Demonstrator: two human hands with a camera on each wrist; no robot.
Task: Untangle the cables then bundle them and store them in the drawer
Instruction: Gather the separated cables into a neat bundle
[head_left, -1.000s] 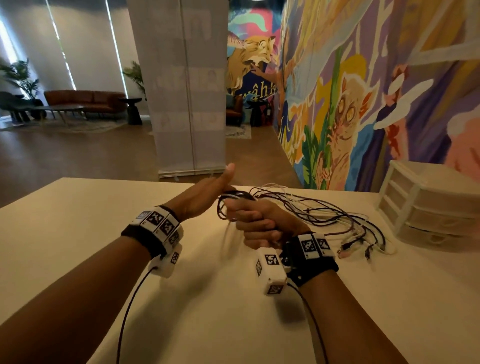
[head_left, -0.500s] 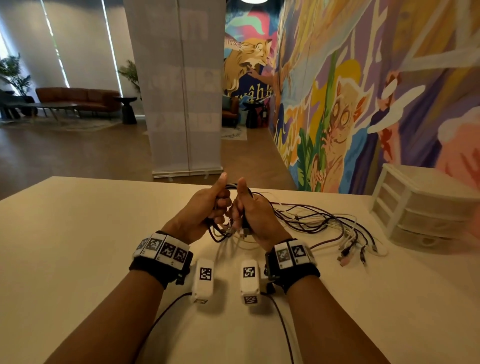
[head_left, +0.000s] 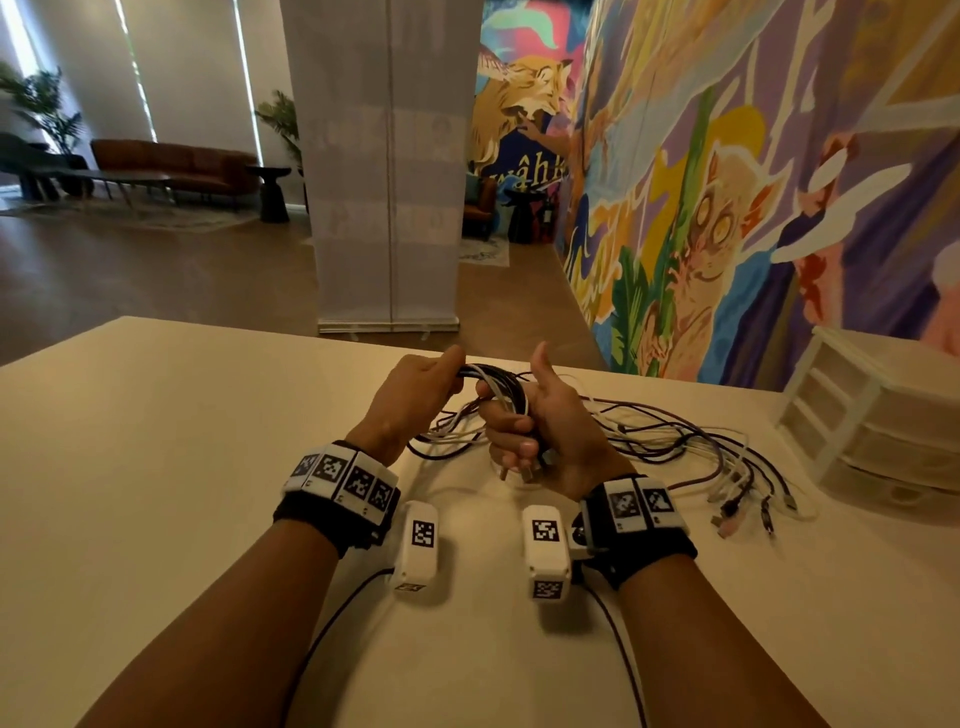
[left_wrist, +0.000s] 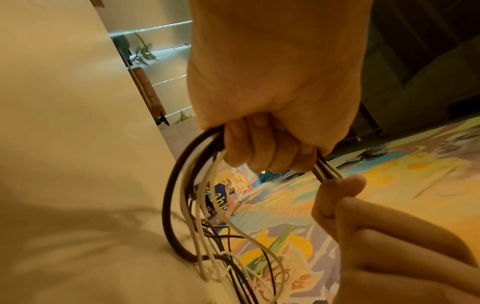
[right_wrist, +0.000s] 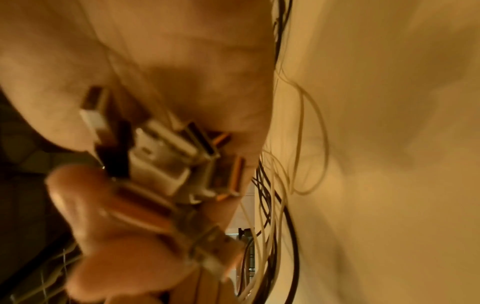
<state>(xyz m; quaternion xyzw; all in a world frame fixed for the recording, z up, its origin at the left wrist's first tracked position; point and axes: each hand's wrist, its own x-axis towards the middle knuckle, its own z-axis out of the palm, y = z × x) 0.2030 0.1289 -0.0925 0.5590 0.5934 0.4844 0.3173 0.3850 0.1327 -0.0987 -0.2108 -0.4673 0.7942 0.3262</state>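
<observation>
Cables (head_left: 675, 441) beside closed drawer unit (head_left: 878, 415)

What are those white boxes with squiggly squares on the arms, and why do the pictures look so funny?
No robot here: these are a person's two hands. The white boxes with black-and-white squares are small cameras strapped to the wrists. The big picture comes from a camera worn on the head, looking down. The other two come from the wrist cameras, so the hands look huge and tilted.

On the pale beige table lies a loose tangle of thin black and white cables. A white plastic drawer unit stands at the right.

The left hand grips a bunch of the cables. The right hand curls its fingers round the same bunch, near the white and black plug ends. The cables are being gathered.
</observation>
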